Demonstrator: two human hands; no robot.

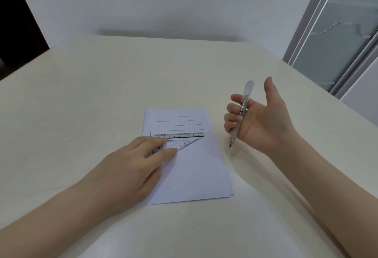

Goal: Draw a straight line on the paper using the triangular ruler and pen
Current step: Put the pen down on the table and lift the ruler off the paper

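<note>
**Two hands, one ruler, one pen**

The left hand (pixel 131 161) presses flat, fingers spread, on the see-through triangular ruler (pixel 182 141), which lies on the paper (pixel 194 167) mid-surface (pixel 81 94). Four lines sit above the ruler's top edge. The right hand (pixel 259 118) floats right of the paper's edge, fingers curled around the pen (pixel 240 114), thumb open, tip pointing down. Bare surface lies all around.

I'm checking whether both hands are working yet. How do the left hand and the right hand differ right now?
The left hand lies palm down, fingers pressing the triangular ruler flat on the paper; the right hand is raised off to the right of the sheet, palm turned up. The left hand grips nothing, while the right hand's curled fingers hold the pen, tip down and off the paper. Both are bare.
</note>
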